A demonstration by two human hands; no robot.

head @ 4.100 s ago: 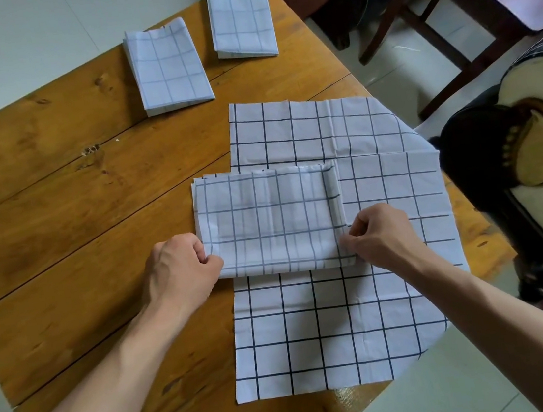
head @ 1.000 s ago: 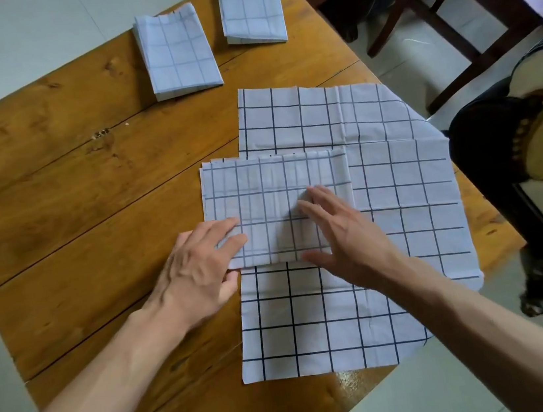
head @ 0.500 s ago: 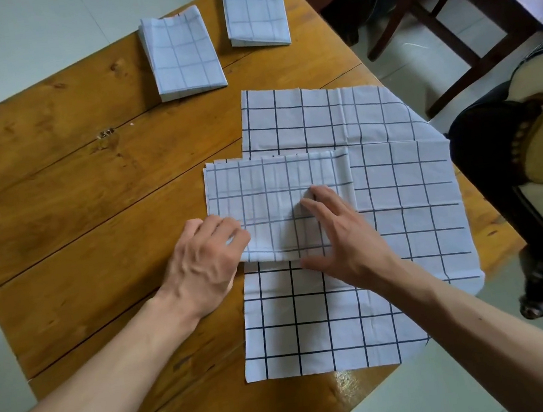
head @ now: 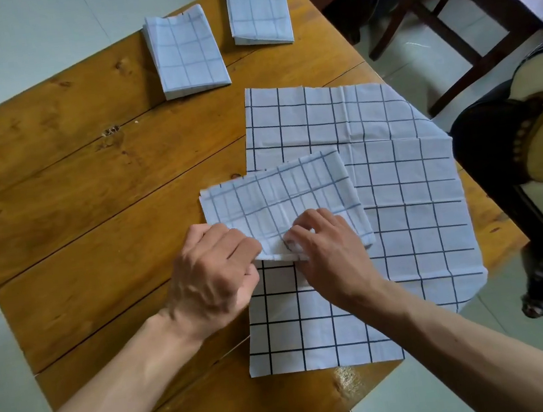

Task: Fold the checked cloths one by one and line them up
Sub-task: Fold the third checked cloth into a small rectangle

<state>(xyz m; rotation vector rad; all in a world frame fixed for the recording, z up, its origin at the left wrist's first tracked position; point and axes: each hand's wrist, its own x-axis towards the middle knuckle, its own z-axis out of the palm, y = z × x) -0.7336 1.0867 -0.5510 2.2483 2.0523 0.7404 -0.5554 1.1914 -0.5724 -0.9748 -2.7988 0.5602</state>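
From the head view, the left hand point(head: 215, 275) and right hand point(head: 329, 250), flat on it half a second ago, now pinch the half-folded cloth point(head: 280, 204) with curled fingers at its near edge (lifting, likely). Two folded cloths point(head: 186, 52) wait far beyond them.

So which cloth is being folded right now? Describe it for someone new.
On the wooden table, find the flat unfolded checked cloths at the right edge. The partly folded cloth lies on them, its near edge gripped by both hands, unlike the two finished ones at the far edge.
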